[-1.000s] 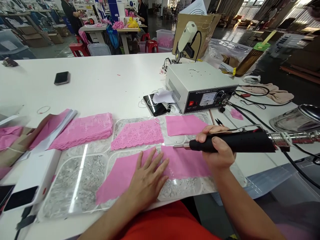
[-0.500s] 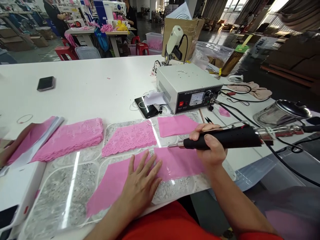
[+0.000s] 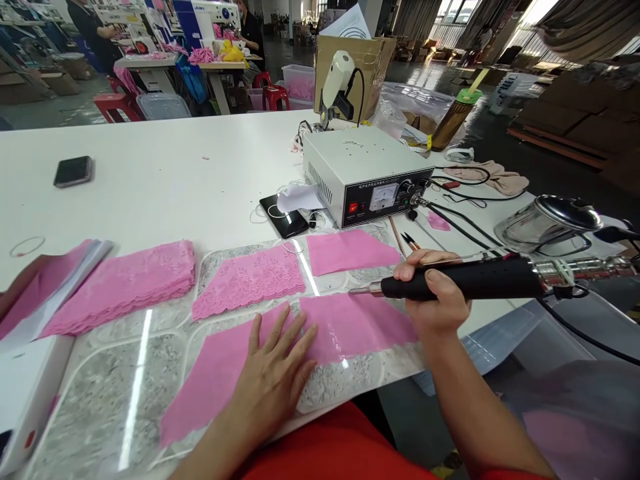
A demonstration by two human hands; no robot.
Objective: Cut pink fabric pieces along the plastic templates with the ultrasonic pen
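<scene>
Here's my view from the head camera: the left hand (image 3: 273, 363) is down flat, palm low, fingers fanned slightly apart, lying over the left pink cloth (image 3: 210, 373), with fingertips reaching the near end of the right pink cloth (image 3: 357, 330). Whether those two join under the hand, I can't tell. Over on the right, I've got the right hand (image 3: 437, 300) wrapped round the black handheld tool (image 3: 475, 277), thumb along its near side, fingers curled over the barrel. Its metal tip (image 3: 367, 289) points left, right at the far edge of the right cloth; contact I can't call from here. All of this sits on the marbled mat (image 3: 110, 380). Just beyond lie a lace piece (image 3: 250, 280) and a plain pink piece (image 3: 353, 252), side by side, with a lace stack (image 3: 135, 280) off to the left. Behind them, the grey control box (image 3: 367, 157) shows a red switch, and a black phone (image 3: 283, 220) rests just beside it.
</scene>
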